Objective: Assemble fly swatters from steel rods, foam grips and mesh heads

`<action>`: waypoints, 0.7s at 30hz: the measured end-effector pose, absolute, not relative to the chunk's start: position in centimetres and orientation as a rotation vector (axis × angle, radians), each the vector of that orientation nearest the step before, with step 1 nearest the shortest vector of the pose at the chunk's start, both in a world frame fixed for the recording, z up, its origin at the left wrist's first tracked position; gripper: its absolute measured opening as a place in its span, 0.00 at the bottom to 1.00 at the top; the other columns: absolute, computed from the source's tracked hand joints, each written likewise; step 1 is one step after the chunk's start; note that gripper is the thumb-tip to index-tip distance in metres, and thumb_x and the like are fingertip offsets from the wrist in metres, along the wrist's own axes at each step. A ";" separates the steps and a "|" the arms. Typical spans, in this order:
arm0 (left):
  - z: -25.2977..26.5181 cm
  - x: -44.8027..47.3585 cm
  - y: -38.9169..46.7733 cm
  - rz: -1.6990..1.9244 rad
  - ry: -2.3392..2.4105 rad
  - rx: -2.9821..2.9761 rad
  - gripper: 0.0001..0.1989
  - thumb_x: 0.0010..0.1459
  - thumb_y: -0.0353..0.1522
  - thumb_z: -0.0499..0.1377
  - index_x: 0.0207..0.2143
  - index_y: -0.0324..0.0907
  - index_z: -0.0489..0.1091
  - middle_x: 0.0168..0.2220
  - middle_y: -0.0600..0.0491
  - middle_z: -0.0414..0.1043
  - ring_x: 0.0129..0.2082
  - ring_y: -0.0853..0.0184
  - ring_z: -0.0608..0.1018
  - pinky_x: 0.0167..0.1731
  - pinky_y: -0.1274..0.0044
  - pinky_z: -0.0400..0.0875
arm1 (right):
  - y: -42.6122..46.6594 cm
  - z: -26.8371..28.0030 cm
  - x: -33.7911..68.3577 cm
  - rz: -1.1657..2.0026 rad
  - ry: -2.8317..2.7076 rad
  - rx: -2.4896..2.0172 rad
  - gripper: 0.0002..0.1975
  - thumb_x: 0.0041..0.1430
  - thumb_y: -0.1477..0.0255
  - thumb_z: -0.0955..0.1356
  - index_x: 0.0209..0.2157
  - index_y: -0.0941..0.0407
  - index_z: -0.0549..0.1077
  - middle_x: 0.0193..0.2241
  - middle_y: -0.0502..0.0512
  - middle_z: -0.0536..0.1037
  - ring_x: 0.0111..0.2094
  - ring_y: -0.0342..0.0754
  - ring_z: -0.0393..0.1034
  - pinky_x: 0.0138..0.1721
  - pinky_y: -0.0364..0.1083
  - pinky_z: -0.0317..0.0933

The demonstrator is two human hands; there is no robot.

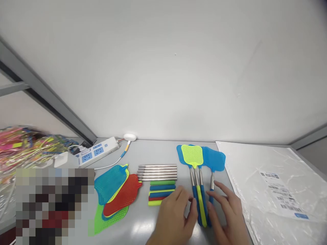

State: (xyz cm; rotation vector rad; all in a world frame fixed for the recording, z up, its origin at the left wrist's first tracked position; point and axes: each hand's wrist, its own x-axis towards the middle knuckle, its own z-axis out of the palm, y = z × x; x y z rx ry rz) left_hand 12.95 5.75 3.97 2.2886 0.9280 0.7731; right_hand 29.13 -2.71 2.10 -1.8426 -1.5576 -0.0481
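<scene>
My right hand (227, 212) is at a blue-handled fly swatter (211, 180), thumb and forefinger against its grip, the other fingers spread. That swatter lies beside several assembled fly swatters with metal rods, among them one with a yellow-green head (192, 156) lying over blue ones. Just left of their handles is my left hand (175, 216), its fingers bent, a gap between thumb and forefinger and nothing visible inside. Loose coloured handle grips (162, 188) lie beyond its knuckles, partly hidden by it. Above these is a row of metal rods (157, 172).
Loose swatter heads in blue (109, 183), red (122, 195) and green (111, 224) overlap on the left. Behind them are a power strip (99, 151) and a white cable (112, 166). A white plastic package (255, 173) covers the right side. Wrapped colourful items (22, 149) fill the far left.
</scene>
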 end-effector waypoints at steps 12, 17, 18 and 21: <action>2.2 5.0 5.8 0.948 1.312 2.281 0.05 0.57 0.27 0.57 0.34 0.45 0.69 0.36 0.51 0.67 0.37 0.62 0.69 0.36 0.70 0.58 | 8.1 5.7 23.3 -0.094 -2.347 -1.937 0.15 0.61 0.83 0.60 0.44 0.55 0.72 0.50 0.61 0.72 0.49 0.57 0.66 0.44 0.53 0.61; 1.6 5.3 5.3 0.973 1.301 2.314 0.03 0.55 0.28 0.60 0.31 0.45 0.68 0.35 0.53 0.67 0.35 0.63 0.69 0.35 0.71 0.57 | 13.4 6.7 21.0 -0.023 -2.574 -1.940 0.11 0.64 0.81 0.60 0.39 0.59 0.73 0.39 0.62 0.74 0.42 0.57 0.68 0.40 0.52 0.59; 1.5 5.3 5.3 0.976 1.302 2.321 0.04 0.54 0.28 0.61 0.31 0.45 0.68 0.35 0.53 0.67 0.35 0.63 0.69 0.34 0.71 0.57 | 14.3 6.7 20.7 -0.017 -2.595 -1.901 0.10 0.65 0.78 0.61 0.38 0.58 0.73 0.39 0.62 0.74 0.43 0.57 0.69 0.40 0.51 0.59; 1.1 5.3 5.2 0.925 1.325 2.340 0.06 0.53 0.28 0.61 0.33 0.45 0.68 0.35 0.53 0.67 0.36 0.62 0.69 0.34 0.70 0.58 | 16.1 6.6 20.0 0.047 -2.673 -1.783 0.06 0.65 0.73 0.64 0.38 0.57 0.73 0.39 0.61 0.75 0.41 0.55 0.70 0.39 0.49 0.58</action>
